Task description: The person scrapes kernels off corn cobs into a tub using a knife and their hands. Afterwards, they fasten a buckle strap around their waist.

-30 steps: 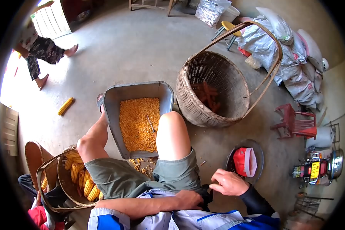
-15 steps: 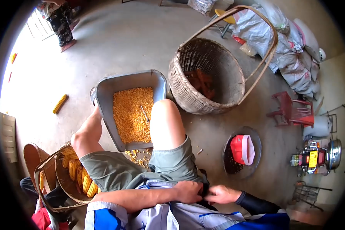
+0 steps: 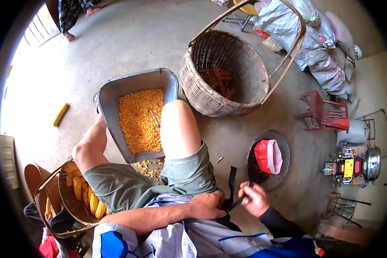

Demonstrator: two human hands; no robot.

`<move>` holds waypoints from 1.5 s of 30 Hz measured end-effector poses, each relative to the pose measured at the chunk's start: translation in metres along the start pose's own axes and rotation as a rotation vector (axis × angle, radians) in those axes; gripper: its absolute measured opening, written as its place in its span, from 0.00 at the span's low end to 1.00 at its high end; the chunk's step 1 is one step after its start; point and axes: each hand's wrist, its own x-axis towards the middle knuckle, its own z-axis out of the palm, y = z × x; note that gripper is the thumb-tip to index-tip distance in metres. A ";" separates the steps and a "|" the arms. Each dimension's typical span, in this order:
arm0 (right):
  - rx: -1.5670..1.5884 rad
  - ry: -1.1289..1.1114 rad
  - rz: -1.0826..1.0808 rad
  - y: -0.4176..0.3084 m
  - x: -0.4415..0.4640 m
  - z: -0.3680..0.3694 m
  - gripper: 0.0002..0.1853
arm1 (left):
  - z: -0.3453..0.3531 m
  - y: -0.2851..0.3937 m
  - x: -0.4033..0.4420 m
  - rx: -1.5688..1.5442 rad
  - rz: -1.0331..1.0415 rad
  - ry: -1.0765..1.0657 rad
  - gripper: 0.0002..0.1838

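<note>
At my right hip, my right hand (image 3: 254,199) is closed on a black strap (image 3: 238,203). Beside it, my left hand (image 3: 207,205) rests at the waist with its fingers curled against the dark pouch or strap; what it grips is hidden. Another end of black strap stands up between the hands. Between my knees sits a grey metal tub (image 3: 170,81) of loose yellow corn kernels (image 3: 139,116), with a thin metal tool (image 3: 154,118) lying on them.
A wicker basket (image 3: 193,92) with bare cobs stands ahead. Corn cobs (image 3: 84,191) fill a basket at left, near a seated co-worker. A round pan (image 3: 287,148) holds a red bag (image 3: 264,155). Red chair (image 3: 317,111) and sacks (image 3: 327,64) are at right. Another person's legs (image 3: 69,17) show upper left.
My right hand first came to the waist beside my left, then moved out a little with the strap. The view has shifted, and the walking person has moved toward the top edge.
</note>
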 end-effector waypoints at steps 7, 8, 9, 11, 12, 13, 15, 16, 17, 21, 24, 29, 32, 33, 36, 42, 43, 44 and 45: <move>-0.337 -0.250 -0.173 -0.048 0.008 0.038 0.17 | -0.008 0.025 0.010 0.330 -0.109 -0.234 0.31; -0.370 -0.228 -0.194 -0.049 0.010 0.037 0.18 | -0.008 0.021 0.012 0.265 -0.074 -0.199 0.31; -0.402 -0.202 -0.215 -0.049 0.013 0.033 0.19 | -0.007 0.014 0.011 0.200 -0.039 -0.166 0.31; -0.371 -0.128 -0.186 -0.045 0.015 0.023 0.19 | -0.010 0.001 0.011 0.106 0.023 -0.110 0.31; -0.315 -0.123 -0.165 -0.042 0.018 0.016 0.19 | -0.012 -0.006 0.009 0.076 0.048 -0.092 0.31; -0.259 -0.119 -0.142 -0.038 0.020 0.011 0.18 | -0.012 -0.011 0.008 0.044 0.072 -0.073 0.31; -0.275 -0.002 -0.034 -0.032 0.024 -0.001 0.16 | -0.011 -0.012 0.006 0.036 0.071 -0.045 0.28; -0.234 0.061 0.043 -0.027 0.027 -0.006 0.16 | -0.013 -0.009 0.003 0.040 0.060 -0.034 0.27; -0.193 0.124 0.120 -0.021 0.029 -0.011 0.15 | -0.014 -0.005 -0.001 0.043 0.048 -0.023 0.27; -0.155 0.194 0.138 0.004 0.052 -0.032 0.15 | -0.007 -0.003 -0.015 -0.098 0.444 -0.119 0.25; -0.180 0.056 -0.066 -0.026 0.065 0.009 0.16 | -0.015 0.001 -0.024 -0.098 0.504 -0.182 0.24; -0.486 -0.269 -0.245 -0.060 0.083 0.097 0.15 | -0.016 -0.020 -0.028 -0.285 0.484 0.128 0.21; -0.575 -0.426 -0.325 -0.068 0.089 0.126 0.13 | -0.028 -0.023 -0.044 0.051 0.378 0.348 0.17; -0.589 -0.446 -0.339 -0.068 0.092 0.130 0.13 | -0.028 -0.025 -0.049 0.196 0.355 0.392 0.16; -0.608 -0.387 -0.306 -0.069 0.100 0.125 0.12 | -0.025 -0.028 -0.056 0.344 0.226 0.256 0.19; -1.027 -0.046 -0.441 -0.060 0.108 0.064 0.11 | -0.011 -0.011 -0.050 0.753 0.398 0.327 0.16; -1.090 -0.055 -0.533 -0.058 0.108 0.058 0.11 | -0.011 -0.009 -0.050 0.782 0.413 0.276 0.14; -1.132 -0.058 -0.500 -0.056 0.105 0.052 0.12 | -0.010 -0.009 -0.048 0.795 0.331 0.211 0.11; -1.172 -0.060 -0.468 -0.059 0.099 0.053 0.13 | -0.009 -0.010 -0.044 0.835 0.302 0.171 0.11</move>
